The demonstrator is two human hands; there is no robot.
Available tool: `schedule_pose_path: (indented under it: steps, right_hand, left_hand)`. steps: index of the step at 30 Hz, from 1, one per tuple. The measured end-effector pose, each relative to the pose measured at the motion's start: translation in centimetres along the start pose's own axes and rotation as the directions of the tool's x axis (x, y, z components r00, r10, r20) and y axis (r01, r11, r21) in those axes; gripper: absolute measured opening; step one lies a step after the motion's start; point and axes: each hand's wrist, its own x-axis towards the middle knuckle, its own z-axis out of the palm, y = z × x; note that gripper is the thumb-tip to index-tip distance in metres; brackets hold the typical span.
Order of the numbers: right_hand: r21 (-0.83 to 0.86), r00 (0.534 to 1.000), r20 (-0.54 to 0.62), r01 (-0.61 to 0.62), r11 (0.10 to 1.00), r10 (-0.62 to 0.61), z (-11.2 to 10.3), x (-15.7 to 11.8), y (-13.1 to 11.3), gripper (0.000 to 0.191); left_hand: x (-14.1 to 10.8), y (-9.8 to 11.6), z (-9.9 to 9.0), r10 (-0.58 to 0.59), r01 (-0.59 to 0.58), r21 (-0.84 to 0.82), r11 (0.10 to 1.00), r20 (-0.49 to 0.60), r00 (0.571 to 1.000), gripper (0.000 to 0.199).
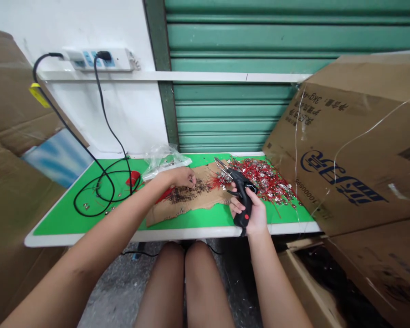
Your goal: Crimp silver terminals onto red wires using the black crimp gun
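Note:
My right hand is wrapped around the handle of a black soldering gun, its metal tip pointing up and to the left. My left hand hovers over a scorched strip of cardboard with its fingers pinched together; whatever is between them is too small to make out. To the right of the gun lies a large heap of red wires with small shiny metal pieces. A few red wires show beside my left wrist.
A clear plastic bag lies behind my left forearm. Black cables coil on the green tabletop and run up to a power strip. Large cardboard boxes stand at both sides. A red roll sits near the cables.

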Motion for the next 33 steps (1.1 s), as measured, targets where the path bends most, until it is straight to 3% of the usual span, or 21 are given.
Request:
schedule_pose_path:
  steps: [8, 16, 22, 33]
  right_hand:
    - [0.037, 0.999, -0.026, 0.021, 0.999, -0.020, 0.1, -0.1, 0.0, 0.022]
    - [-0.063, 1.000, -0.025, 0.018, 0.998, -0.019, 0.5, -0.1, -0.2, 0.021]
    - [-0.157, 0.999, -0.026, 0.015, 0.987, -0.019, 0.9, -0.3, -0.1, 0.021]
    - [-0.154, 0.998, -0.046, 0.029, 0.988, -0.036, 0.9, -0.2, 0.0, 0.025]
  left_hand:
    - [-2.9, 1.7, -0.1, -0.008, 0.012, 0.060, 0.998, -0.064, 0.998, 0.010]
    - [-7.8, 1.0, 0.5, -0.061, 0.055, -0.064, 0.996, -0.092, 0.994, 0.011]
    - [-8.1, 0.4, 1.8, -0.092, 0.082, -0.062, 0.995, -0.188, 0.978, 0.012]
    - [-8.7, 1.3, 2.3, -0.149, 0.160, 0.011, 0.987, -0.307, 0.940, 0.019]
